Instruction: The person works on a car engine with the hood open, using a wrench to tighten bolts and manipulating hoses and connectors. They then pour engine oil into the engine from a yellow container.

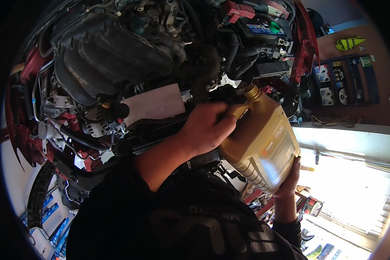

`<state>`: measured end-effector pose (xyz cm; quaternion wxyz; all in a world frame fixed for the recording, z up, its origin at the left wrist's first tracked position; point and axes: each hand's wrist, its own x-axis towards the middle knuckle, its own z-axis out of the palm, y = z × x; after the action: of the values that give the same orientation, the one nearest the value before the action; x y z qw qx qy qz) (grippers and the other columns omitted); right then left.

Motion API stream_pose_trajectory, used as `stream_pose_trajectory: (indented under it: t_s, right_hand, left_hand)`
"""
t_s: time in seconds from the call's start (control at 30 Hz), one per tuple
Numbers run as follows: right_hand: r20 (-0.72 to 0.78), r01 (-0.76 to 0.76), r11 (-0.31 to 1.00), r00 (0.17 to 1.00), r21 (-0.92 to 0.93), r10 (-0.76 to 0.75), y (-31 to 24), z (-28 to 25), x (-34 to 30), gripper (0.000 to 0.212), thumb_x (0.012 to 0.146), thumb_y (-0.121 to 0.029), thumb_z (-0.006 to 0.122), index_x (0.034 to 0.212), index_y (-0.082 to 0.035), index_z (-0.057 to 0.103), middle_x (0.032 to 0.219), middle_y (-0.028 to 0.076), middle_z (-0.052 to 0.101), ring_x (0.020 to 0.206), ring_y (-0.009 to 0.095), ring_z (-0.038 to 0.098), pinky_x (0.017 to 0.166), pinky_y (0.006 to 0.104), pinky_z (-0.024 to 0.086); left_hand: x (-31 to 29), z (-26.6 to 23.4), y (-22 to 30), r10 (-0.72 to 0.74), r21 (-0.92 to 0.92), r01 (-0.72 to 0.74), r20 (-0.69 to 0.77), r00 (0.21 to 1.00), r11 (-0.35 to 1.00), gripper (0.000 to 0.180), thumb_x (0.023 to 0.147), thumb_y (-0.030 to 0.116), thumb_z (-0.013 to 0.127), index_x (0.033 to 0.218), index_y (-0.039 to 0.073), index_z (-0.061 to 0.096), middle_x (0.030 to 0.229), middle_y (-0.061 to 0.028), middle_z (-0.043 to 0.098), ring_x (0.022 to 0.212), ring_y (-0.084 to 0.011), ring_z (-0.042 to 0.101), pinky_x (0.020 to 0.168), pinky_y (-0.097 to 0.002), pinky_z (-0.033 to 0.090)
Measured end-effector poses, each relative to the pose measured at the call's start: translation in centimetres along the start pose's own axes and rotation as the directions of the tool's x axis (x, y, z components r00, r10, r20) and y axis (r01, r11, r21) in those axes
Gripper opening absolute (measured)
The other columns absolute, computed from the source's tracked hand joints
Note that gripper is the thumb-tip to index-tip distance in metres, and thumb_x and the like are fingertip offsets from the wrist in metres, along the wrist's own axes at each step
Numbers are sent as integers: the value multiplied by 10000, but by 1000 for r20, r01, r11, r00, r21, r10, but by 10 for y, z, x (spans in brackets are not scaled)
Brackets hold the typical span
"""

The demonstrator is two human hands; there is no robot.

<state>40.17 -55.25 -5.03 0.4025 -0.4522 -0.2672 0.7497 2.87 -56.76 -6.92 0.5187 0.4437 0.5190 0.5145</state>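
A gold plastic jug (258, 141) with a printed label is tilted over the front of an open engine bay. Its neck (252, 92) points up and away from me, and no cap shows on it. My left hand (210, 128) is wrapped round the jug's handle. Under the jug's lower right end, my right hand (289, 180) supports it, with part of the fingers hidden behind the jug. Left of my left hand lies a pale, flat-sided plastic piece (156, 104), close to a round black cap (122, 110).
A black ribbed engine cover (108, 56) fills the upper left. The battery (262, 29), with a small green piece (275, 27) on top, sits upper right. Red body panels (305, 41) flank the bay. A blue wall rack (346, 82) holds boxes at far right.
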Motion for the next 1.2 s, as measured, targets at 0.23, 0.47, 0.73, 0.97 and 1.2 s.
stream_pose_trajectory:
  t_s: [0.23, 0.47, 0.73, 0.97, 1.2]
  right_hand:
    - [-27, -4, 1000, 1000, -2, 4, -2, 3, -2, 901, 1091, -704, 635, 1703, -66, 459, 1580, 189, 654, 1368, 378, 715, 1119, 553, 629]
    - [-24, -8, 1000, 1000, -3, 7, -4, 6, -2, 881, 1108, -700, 603, 1711, -77, 451, 1602, 192, 641, 1382, 385, 708, 1121, 566, 627]
    - [-26, -8, 1000, 1000, -28, 7, -5, 10, -3, 876, 1156, -707, 477, 1746, -71, 361, 1626, 235, 589, 1408, 410, 685, 1124, 568, 633]
    - [-29, -14, 999, 999, -39, 13, -5, 10, -4, 914, 1111, -730, 568, 1727, -71, 419, 1616, 202, 622, 1397, 395, 695, 1129, 575, 620]
    - [24, 4, 999, 1000, -32, -3, -5, 7, -5, 915, 1104, -722, 592, 1723, -70, 423, 1614, 200, 624, 1397, 389, 697, 1124, 569, 625]
  left_hand:
    - [1, 1, -5, 17, 20, -17, -15, 1000, 1000, 339, 1015, 307, 706, 943, -23, 739, 731, -122, 713, 673, -183, 681, 648, -396, 533]
    - [3, 1, -9, 40, 36, -39, -30, 999, 999, 343, 1009, 309, 706, 928, -22, 737, 719, -142, 708, 663, -201, 684, 643, -405, 530]
    - [1, 2, -8, -5, -2, 5, -28, 1000, 1000, 327, 1016, 293, 711, 945, -25, 740, 720, -131, 712, 667, -184, 686, 646, -398, 538]
    - [2, 1, -8, 10, 23, -9, -24, 1000, 1000, 327, 1016, 292, 711, 942, -25, 739, 715, -134, 709, 663, -192, 689, 645, -402, 539]
    - [2, 2, -9, 37, 55, -35, -45, 998, 998, 337, 1011, 299, 715, 918, -24, 730, 726, -166, 716, 657, -230, 701, 642, -417, 538]
